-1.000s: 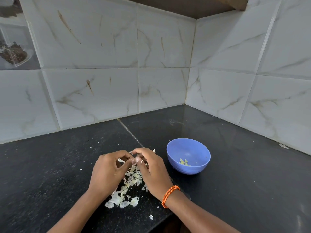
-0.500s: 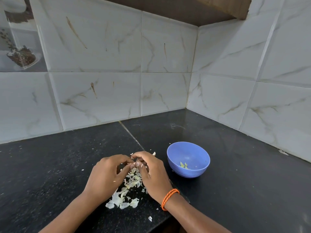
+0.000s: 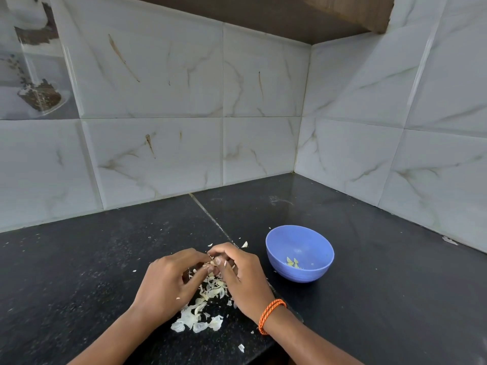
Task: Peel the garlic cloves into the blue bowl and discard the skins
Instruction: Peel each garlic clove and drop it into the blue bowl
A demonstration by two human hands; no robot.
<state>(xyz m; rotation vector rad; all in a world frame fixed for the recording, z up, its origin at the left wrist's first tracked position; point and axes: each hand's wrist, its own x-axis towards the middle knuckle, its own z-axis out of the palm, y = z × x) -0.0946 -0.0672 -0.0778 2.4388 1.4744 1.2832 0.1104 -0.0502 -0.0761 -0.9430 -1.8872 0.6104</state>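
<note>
My left hand [image 3: 168, 283] and my right hand [image 3: 241, 275] meet fingertip to fingertip over the black counter [image 3: 79, 272], both pinching a small garlic clove [image 3: 214, 261] that is mostly hidden by the fingers. Beneath and in front of the hands lies a heap of pale garlic skins [image 3: 203, 306]. The blue bowl [image 3: 300, 252] stands just to the right of my right hand, with a few peeled pieces [image 3: 292, 262] at its bottom.
White marbled tiles wall in the counter at the back and on the right, forming a corner [image 3: 297, 169]. A loose skin flake [image 3: 241, 348] lies near the counter's front edge, another [image 3: 245, 244] just behind my hands.
My hands have stayed together on the clove with only small finger shifts. The camera has tilted up a little, so hands and bowl sit lower in view.
</note>
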